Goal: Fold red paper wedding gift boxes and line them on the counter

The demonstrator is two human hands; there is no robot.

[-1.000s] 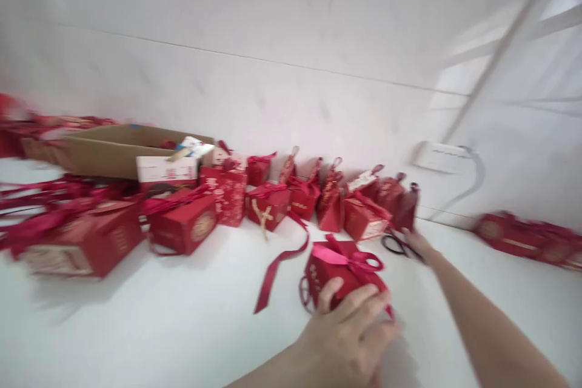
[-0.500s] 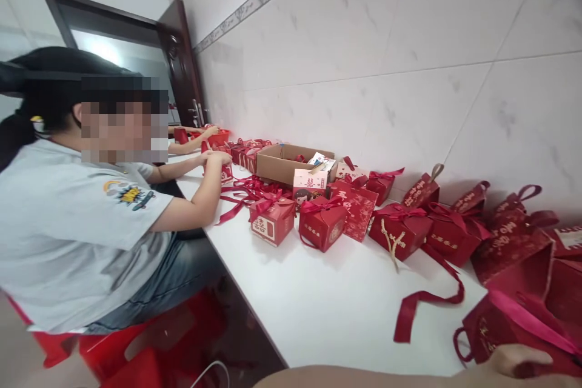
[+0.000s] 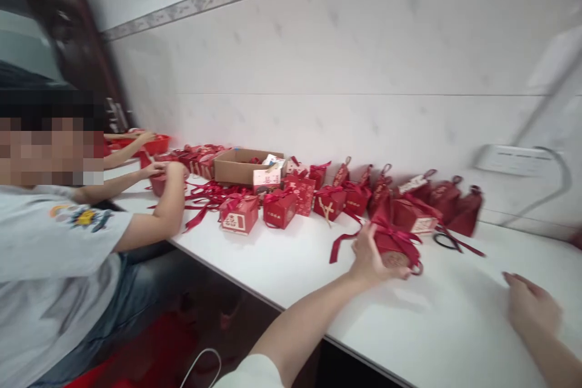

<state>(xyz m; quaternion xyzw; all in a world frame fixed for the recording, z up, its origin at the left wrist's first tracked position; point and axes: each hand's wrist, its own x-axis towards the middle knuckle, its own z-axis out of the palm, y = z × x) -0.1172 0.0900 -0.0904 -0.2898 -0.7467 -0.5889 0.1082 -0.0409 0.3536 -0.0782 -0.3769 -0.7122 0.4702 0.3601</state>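
My left hand (image 3: 370, 257) is wrapped round a red gift box (image 3: 394, 259) with a dark red ribbon bow on top. The box is over the white table (image 3: 291, 264), in front of other boxes; whether its base touches is hard to tell. Apart from it, my right hand (image 3: 534, 303) is above the table at the right, smeared by motion. Its fingers look partly curled, and nothing can be made out in them. Behind the held box sits another red box (image 3: 416, 215) with a ribbon. A black loop (image 3: 445, 241) lies close by.
Several red boxes, including one box with a pale label (image 3: 239, 215), line the table toward the wall. A cardboard box (image 3: 234, 173) holds cards. Loose red ribbons (image 3: 200, 197) lie near a co-worker (image 3: 91, 242) at the left. A power strip (image 3: 518, 160) is by the wall.
The view has swung right. My left hand now shows fully, with the ribboned box held farther from the table's near edge. My right hand has come into view.
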